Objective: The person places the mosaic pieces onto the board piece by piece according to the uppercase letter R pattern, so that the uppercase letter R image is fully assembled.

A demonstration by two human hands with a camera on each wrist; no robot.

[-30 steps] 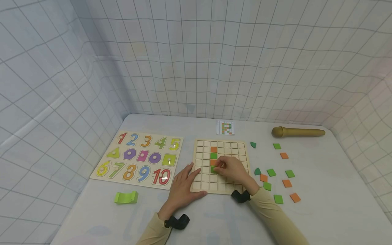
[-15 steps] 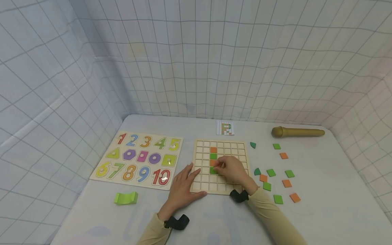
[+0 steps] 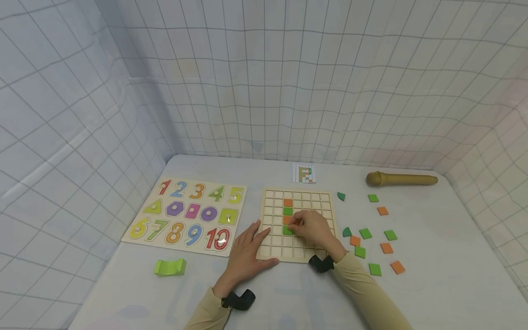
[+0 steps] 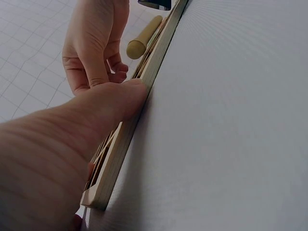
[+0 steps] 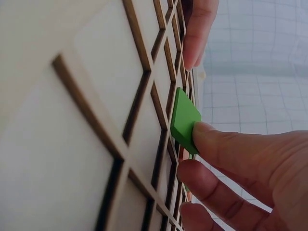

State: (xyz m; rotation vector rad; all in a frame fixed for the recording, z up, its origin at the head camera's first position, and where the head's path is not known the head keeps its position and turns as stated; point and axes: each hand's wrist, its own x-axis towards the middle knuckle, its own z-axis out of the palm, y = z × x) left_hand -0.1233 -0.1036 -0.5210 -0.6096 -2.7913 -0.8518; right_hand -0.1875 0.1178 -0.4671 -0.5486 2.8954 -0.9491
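The square wooden grid board (image 3: pixel 275 250) lies in front of me in the head view. My left hand (image 3: pixel 245 252) rests at its near left corner, fingers spread; in the left wrist view the thumb (image 4: pixel 127 95) touches the front edge. One column of the grid bears an orange tile (image 3: pixel 288 202), a green tile (image 3: pixel 288 211) and another orange tile (image 3: pixel 286 220). Below them, my right hand (image 3: pixel 311 228) pinches a green square tile (image 5: pixel 184 120). The right wrist view shows that tile tilted against the grid, thumb on its edge; its far side is hidden.
Several loose green and orange tiles (image 3: pixel 375 269) and two dark green quarter-round pieces (image 3: pixel 341 196) lie on the right. A pattern card (image 3: pixel 304 173) and a wooden microphone-shaped stick (image 3: pixel 404 179) are behind. At left are a number puzzle (image 3: pixel 187 247) and a light green block (image 3: pixel 170 267).
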